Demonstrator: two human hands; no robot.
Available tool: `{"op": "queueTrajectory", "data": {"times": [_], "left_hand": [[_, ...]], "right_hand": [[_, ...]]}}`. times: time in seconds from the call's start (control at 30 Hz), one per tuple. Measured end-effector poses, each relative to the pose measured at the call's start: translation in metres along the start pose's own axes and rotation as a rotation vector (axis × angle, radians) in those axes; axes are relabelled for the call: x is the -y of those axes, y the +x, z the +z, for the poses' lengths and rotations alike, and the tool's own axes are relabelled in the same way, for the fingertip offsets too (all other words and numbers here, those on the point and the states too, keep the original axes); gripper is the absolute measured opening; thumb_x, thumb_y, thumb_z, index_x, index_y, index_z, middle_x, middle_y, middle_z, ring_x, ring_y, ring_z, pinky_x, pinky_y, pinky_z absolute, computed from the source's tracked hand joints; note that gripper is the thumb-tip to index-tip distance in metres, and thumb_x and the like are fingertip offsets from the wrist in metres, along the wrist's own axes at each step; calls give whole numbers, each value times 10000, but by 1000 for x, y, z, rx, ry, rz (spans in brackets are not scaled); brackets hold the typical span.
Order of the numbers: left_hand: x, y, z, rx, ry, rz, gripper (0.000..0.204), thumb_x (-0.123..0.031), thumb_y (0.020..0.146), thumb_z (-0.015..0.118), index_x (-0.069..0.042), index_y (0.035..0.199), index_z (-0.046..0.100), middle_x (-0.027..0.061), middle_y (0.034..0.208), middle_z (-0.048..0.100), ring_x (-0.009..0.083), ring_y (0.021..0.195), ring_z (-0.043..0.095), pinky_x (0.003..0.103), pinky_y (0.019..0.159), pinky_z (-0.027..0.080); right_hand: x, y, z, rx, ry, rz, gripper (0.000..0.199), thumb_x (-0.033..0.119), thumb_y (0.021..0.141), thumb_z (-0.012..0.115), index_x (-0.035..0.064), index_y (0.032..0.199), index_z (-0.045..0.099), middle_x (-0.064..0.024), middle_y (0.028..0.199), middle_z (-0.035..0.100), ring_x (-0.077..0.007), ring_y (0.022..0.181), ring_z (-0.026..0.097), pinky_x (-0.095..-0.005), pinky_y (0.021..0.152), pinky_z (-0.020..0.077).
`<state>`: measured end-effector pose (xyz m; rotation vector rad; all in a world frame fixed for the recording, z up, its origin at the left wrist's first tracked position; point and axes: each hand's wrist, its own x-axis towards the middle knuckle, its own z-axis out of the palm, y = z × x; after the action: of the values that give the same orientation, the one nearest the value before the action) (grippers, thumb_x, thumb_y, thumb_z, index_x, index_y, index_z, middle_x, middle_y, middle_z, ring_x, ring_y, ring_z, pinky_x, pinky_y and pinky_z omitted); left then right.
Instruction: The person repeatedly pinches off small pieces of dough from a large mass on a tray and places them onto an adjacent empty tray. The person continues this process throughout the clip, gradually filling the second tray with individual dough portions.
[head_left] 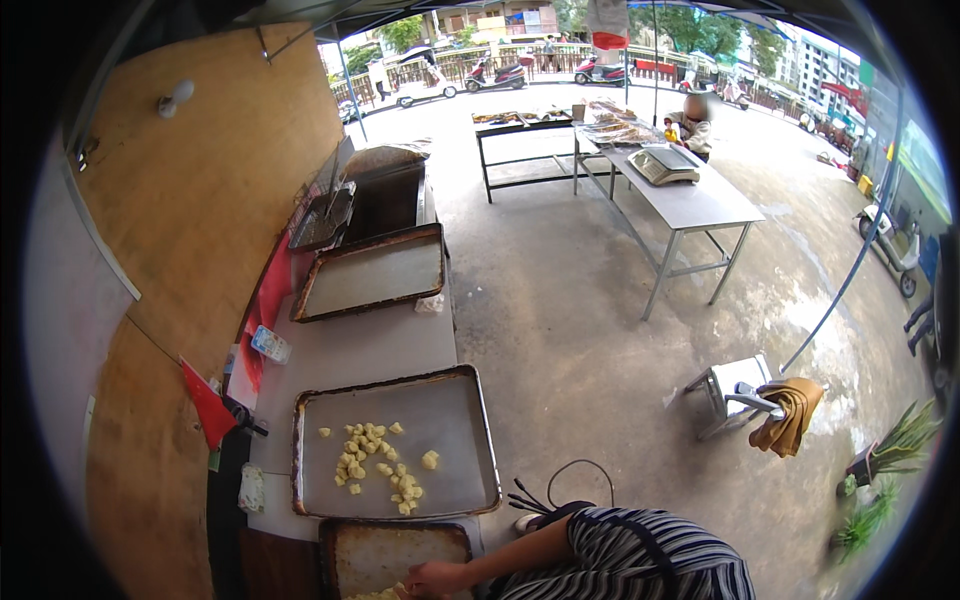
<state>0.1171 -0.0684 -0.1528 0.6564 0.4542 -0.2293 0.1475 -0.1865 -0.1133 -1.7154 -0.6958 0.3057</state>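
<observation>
My right hand (437, 579) reaches in at the lower edge, from a striped short sleeve (640, 545). Its fingers are bent around pale yellow dough (378, 594) at the near end of a worn baking tray (400, 545); the picture's edge cuts off part of the dough. My left hand is out of sight. Just beyond lies a larger dark-rimmed baking tray (450, 410). Small pale dough pieces (365, 440) are scattered across it, mostly in loose clusters, with one bigger lump (430, 460) apart to the right.
Farther along the counter (370, 350) sit another baking tray (375, 275), a small blue-and-white packet (270, 345) and a dark metal trough (385, 200). To the right stand a white stool (735, 385) with a brown cloth (788, 415) and a metal table (690, 190) bearing a scale (663, 165). A person (693, 130) is behind that table.
</observation>
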Motion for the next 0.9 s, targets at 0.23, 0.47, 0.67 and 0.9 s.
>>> {"op": "queueTrajectory", "data": {"times": [0.23,0.47,0.67,0.9], "left_hand": [[0,-3,-6,7,1,7,309,-372,902,496,-78,978,552,80,936,558,203,843,538,354,725,476],[2,-10,-14,29,-8,22,323,-386,894,503,-76,969,557,85,955,563,208,879,540,356,766,477],[5,-14,-32,54,-16,42,336,-397,886,508,-74,961,561,89,970,568,212,911,541,358,802,478],[5,-25,-40,97,-5,68,351,-411,878,514,-72,952,566,94,989,574,216,948,543,360,844,479]], "right_hand": [[31,-9,-7,0,-94,73,193,181,774,639,59,900,560,-157,918,605,-359,859,603,-432,711,481],[28,-10,8,26,22,30,141,188,829,552,53,788,563,-175,833,600,-379,819,595,-433,676,469],[63,-20,-12,-184,-10,-8,151,232,868,519,91,906,555,-152,935,581,-391,803,589,-450,655,466],[95,-29,-38,-77,-37,184,195,300,906,489,129,999,508,-132,961,533,-375,830,585,-473,666,475]]}}
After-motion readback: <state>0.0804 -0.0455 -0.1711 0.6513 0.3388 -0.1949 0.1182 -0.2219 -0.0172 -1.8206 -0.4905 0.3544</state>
